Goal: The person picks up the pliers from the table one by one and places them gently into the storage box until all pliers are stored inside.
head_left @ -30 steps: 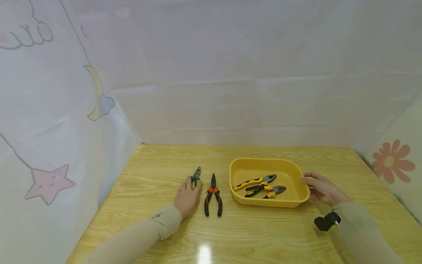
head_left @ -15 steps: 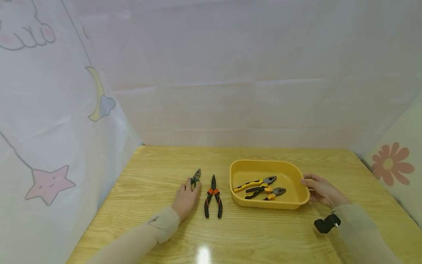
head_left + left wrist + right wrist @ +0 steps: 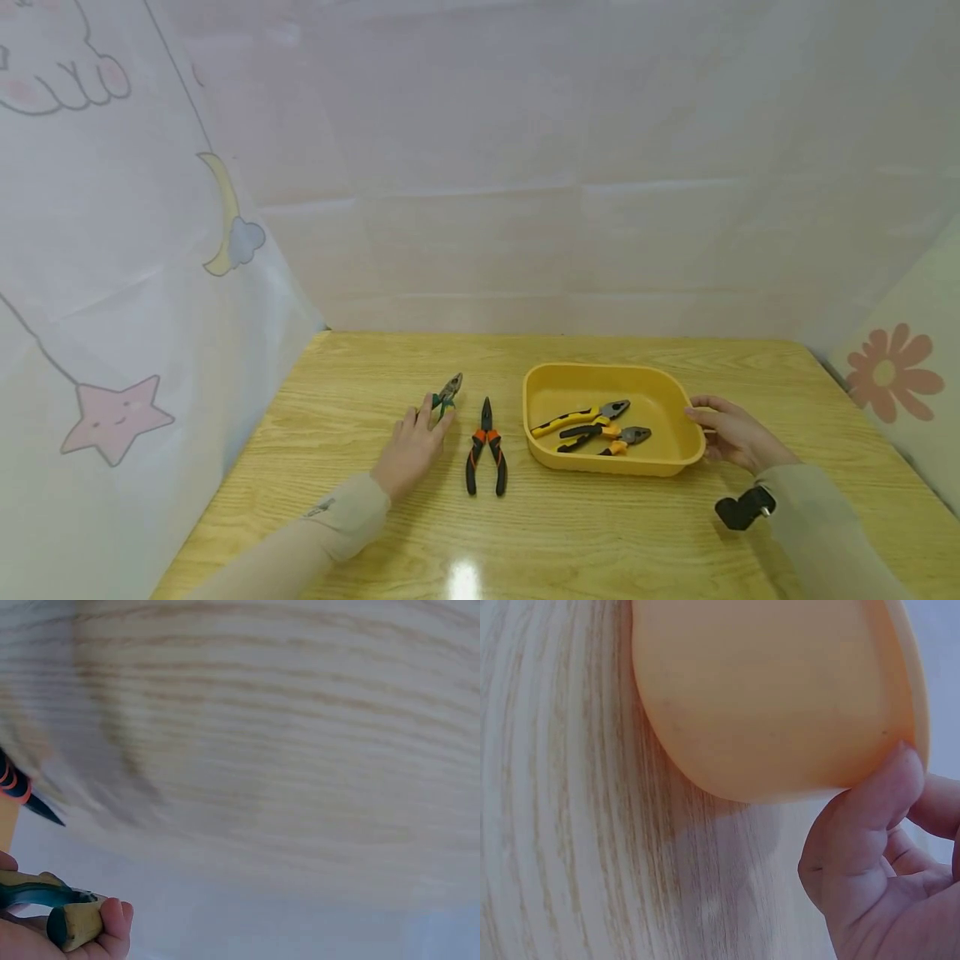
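Note:
My left hand grips green-and-yellow-handled pliers, left of the other tools. In the left wrist view its fingers curl round the green-and-yellow handles; the palm hides part of them. My right hand holds the right end of a yellow plastic tray, thumb against its rim. Inside the tray lie combination pliers with yellow-and-black handles and another pair with orange-yellow and black handles, partly overlapping. Long-nose pliers with black-and-orange handles lie between my left hand and the tray.
Everything rests on a wood-grain table. A pale printed sheet stands behind the table and along both sides. A black wrist device sits at my right cuff.
The green-and-yellow-handled pliers have shifted slightly and turned, their tip now farther up and right. My left hand has moved a little left with them. The right hand and tray stay put.

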`<state>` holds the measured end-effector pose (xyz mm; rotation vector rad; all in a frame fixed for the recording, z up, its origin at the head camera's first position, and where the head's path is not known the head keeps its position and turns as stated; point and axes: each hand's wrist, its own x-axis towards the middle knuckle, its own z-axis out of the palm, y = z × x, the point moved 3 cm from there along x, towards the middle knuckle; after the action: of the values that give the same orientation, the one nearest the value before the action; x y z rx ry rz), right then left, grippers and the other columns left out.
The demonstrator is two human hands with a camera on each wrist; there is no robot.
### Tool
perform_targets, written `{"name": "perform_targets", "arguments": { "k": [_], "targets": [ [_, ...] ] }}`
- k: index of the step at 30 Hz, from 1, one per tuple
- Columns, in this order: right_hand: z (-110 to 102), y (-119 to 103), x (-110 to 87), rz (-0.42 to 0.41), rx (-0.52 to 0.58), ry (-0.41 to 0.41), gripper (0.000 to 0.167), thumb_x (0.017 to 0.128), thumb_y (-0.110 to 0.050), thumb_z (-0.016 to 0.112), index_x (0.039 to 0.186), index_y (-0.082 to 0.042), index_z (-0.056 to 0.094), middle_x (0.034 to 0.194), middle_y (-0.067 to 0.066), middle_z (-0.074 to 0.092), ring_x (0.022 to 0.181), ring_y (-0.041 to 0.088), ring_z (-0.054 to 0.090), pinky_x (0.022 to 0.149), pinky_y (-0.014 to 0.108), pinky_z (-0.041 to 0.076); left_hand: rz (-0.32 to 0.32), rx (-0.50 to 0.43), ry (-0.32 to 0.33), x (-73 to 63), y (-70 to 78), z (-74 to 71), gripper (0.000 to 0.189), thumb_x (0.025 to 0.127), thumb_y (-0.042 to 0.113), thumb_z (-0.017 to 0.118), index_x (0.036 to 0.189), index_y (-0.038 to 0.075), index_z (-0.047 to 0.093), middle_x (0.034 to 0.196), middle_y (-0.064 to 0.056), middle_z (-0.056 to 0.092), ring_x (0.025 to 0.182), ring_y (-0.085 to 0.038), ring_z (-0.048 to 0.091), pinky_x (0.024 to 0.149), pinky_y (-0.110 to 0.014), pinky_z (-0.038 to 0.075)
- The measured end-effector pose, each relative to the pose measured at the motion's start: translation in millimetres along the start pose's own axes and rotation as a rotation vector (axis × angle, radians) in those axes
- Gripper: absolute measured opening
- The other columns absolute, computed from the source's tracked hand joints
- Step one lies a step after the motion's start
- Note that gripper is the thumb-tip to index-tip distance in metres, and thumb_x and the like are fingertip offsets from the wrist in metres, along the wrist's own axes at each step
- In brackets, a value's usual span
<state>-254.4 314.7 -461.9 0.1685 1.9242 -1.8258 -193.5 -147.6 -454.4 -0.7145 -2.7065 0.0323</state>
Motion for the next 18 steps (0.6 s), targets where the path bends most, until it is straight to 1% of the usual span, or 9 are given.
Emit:
{"name": "perform_targets", "arguments": {
  "k": [3,6,13,15,18],
  "targets": [
    [0.0,-1.1,-0.9,-0.006,-0.001,-0.002,0.023,0.102,-0.023,0.051,0.119,-0.009,0.043,0.088,0.005,0.060,0.066,0.015,0.060,0.053,0.025,0.049,0.040,0.007,0.039,0.7,0.7,-7.9,0.050,0.089,0.013,0.072,0.136,0.007,0.055,0.134,-0.037,0.045,0.105,-0.048,0.056,0.075,-0.050,0.054],
    [0.5,-1.2,-1.6,-0.008,0.002,-0.002,0.026,0.102,-0.023,0.053,0.119,-0.008,0.042,0.088,0.005,0.060,0.067,0.015,0.061,0.054,0.025,0.050,0.067,0.011,0.067,2.1,1.5,-14.3,0.051,0.088,0.014,0.073,0.136,0.008,0.055,0.134,-0.036,0.045,0.104,-0.048,0.056,0.074,-0.049,0.055],
    [0.3,0.3,-1.3,-0.007,-0.001,0.001,0.025,0.102,-0.023,0.053,0.119,-0.009,0.042,0.089,0.005,0.060,0.067,0.015,0.061,0.054,0.025,0.050,0.146,0.038,0.149,6.0,3.6,-24.3,0.053,0.086,0.011,0.075,0.134,0.007,0.056,0.129,-0.035,0.049,0.098,-0.045,0.058,0.073,-0.046,0.056],
    [0.5,0.4,-0.9,-0.008,0.000,0.002,0.025,0.102,-0.024,0.053,0.119,-0.009,0.042,0.089,0.005,0.060,0.067,0.015,0.060,0.053,0.025,0.050,0.158,0.046,0.155,7.0,3.9,-25.8,0.053,0.085,0.011,0.076,0.134,0.007,0.056,0.129,-0.034,0.049,0.098,-0.044,0.059,0.074,-0.045,0.056],
    [0.6,0.4,-0.1,-0.008,-0.001,0.000,0.026,0.101,-0.024,0.054,0.119,-0.008,0.042,0.089,0.005,0.060,0.067,0.015,0.060,0.053,0.025,0.049,0.163,0.043,0.141,8.0,4.1,-27.9,0.053,0.086,0.011,0.075,0.135,0.007,0.055,0.130,-0.033,0.047,0.100,-0.045,0.058,0.073,-0.046,0.056]
  ]
}}
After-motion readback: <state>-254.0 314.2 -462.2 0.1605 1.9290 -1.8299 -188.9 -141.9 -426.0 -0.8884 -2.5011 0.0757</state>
